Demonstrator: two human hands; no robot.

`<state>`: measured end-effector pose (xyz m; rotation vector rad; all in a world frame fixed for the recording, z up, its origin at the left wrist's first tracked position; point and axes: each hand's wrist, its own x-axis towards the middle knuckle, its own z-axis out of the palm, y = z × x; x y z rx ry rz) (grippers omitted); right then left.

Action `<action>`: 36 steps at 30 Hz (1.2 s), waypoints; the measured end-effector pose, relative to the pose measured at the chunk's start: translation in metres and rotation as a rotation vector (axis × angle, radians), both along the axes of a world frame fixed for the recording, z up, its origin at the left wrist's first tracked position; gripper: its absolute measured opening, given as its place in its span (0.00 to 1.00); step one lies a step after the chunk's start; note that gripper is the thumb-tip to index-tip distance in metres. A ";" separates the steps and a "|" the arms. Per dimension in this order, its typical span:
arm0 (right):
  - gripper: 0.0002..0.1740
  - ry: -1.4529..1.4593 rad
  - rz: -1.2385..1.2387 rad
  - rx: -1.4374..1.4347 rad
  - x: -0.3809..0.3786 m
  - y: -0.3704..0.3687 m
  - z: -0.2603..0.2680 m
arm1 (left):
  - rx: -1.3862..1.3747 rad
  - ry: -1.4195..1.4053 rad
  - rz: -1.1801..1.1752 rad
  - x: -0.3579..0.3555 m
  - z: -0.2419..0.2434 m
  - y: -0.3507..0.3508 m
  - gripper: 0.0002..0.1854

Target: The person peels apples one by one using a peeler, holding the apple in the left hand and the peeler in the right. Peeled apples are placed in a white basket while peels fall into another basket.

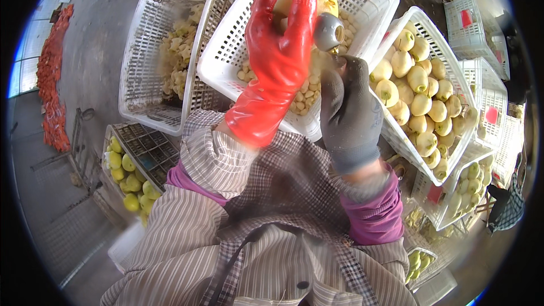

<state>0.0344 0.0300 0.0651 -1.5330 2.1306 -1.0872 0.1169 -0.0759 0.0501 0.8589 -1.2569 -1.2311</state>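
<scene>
My left hand (280,51), in a long red rubber glove, curls around a pale yellow pear (326,0) above a white plastic crate (216,57). Gripped in my right hand (352,106), in a grey coated glove, is a tool with a rounded grey head (329,32) and a round opening. That head is right beside the pear and the red fingers. The tool's handle is mostly hidden in my fist. Small pale pieces (304,93) lie in the crate beneath both hands.
On the right a white crate (457,159) holds peeled pears (420,80). The crate at left (153,12) contains pale trimmings (178,51). Unpeeled green pears (131,182) sit in a crate lower left. More crates stand at far right, near a partly visible person (508,204).
</scene>
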 end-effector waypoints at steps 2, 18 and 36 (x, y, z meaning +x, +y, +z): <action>0.17 -0.028 0.012 0.047 0.000 0.000 0.000 | 0.091 0.169 -0.028 -0.004 -0.001 0.002 0.14; 0.14 -0.164 -0.017 -0.023 0.003 0.001 -0.006 | 0.008 0.021 0.049 -0.006 -0.005 -0.003 0.18; 0.08 -0.437 0.214 -0.089 -0.008 0.006 -0.010 | 0.058 -0.116 -0.118 -0.009 0.001 0.003 0.20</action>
